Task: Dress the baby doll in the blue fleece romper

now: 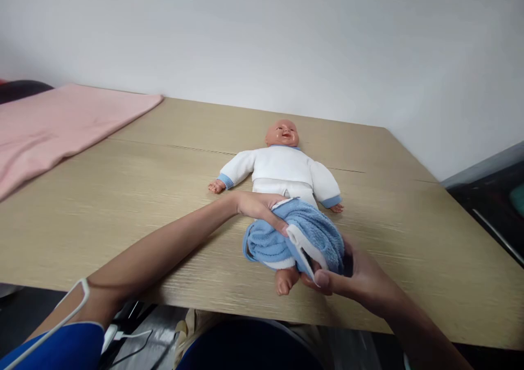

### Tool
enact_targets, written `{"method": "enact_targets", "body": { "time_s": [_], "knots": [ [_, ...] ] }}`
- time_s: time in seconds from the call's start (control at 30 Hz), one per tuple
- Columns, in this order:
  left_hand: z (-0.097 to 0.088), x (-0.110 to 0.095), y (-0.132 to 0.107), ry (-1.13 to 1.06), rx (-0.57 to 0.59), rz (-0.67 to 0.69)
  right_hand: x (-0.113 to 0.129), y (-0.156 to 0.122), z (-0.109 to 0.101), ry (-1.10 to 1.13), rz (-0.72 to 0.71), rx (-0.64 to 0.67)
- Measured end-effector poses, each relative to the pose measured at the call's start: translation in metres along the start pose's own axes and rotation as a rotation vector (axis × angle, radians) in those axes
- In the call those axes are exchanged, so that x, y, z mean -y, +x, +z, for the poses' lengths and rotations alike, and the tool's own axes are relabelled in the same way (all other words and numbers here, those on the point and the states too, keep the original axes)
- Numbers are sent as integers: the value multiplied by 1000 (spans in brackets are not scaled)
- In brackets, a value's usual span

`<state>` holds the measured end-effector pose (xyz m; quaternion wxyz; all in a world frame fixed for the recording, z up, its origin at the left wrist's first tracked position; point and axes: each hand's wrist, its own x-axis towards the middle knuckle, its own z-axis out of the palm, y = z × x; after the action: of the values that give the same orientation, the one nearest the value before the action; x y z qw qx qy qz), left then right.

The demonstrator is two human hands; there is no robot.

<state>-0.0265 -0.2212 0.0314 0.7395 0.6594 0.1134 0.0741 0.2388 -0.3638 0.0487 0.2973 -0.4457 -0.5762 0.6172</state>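
Note:
A baby doll [282, 165] in a white top with blue cuffs lies on its back on the wooden table [123, 206], head toward the wall. Blue terry trousers [282, 239] with a white waistband are bunched around its legs. My left hand [260, 206] pinches the waistband at the doll's hip. My right hand [339, 277] grips the trousers' other side near the doll's far leg. One bare foot [284, 282] sticks out below the cloth.
A pink cloth [53, 127] lies spread over the table's far left corner. A white wall stands behind the table. A dark surface [491, 206] lies off the right edge. A white cable [61, 315] runs along my left arm.

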Motion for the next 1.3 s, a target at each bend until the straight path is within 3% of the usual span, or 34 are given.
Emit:
{"method": "enact_targets", "body": {
  "time_s": [0.17, 0.27, 0.37, 0.43, 0.57, 0.7, 0.83, 0.93, 1.0, 1.13, 1.2, 1.3],
  "knots": [
    [4, -6, 1, 28, 36, 9, -4, -2, 6, -74, -31, -392],
    [8, -15, -1, 81, 48, -11, -9, 3, 7, -101, -136, -517],
    [19, -25, 0, 151, 16, 17, -10, 3, 7, -197, -288, -538],
    [31, -32, 3, 226, -41, 41, -10, 0, 6, -261, -310, -530],
    [55, -38, 10, 445, -263, 21, -14, -17, 11, -273, -231, -504],
    [69, -34, 13, 742, -393, -43, -23, -38, 36, -187, -135, -564],
    [79, -29, 15, 1022, -354, -83, -27, -52, 72, -119, -49, -597],
    [85, -30, 15, 1159, -320, -146, -33, -59, 85, -143, 31, -653],
    [89, -31, 14, 1195, -313, -194, -43, -62, 83, -298, 25, -721],
    [95, -33, 14, 1212, -280, -282, -64, -64, 66, -766, -264, -894],
    [97, -33, 14, 1205, -269, -331, -68, -62, 61, -788, -323, -901],
    [98, -31, 15, 1175, -276, -347, -69, -60, 64, -598, -252, -855]
  ]
}}
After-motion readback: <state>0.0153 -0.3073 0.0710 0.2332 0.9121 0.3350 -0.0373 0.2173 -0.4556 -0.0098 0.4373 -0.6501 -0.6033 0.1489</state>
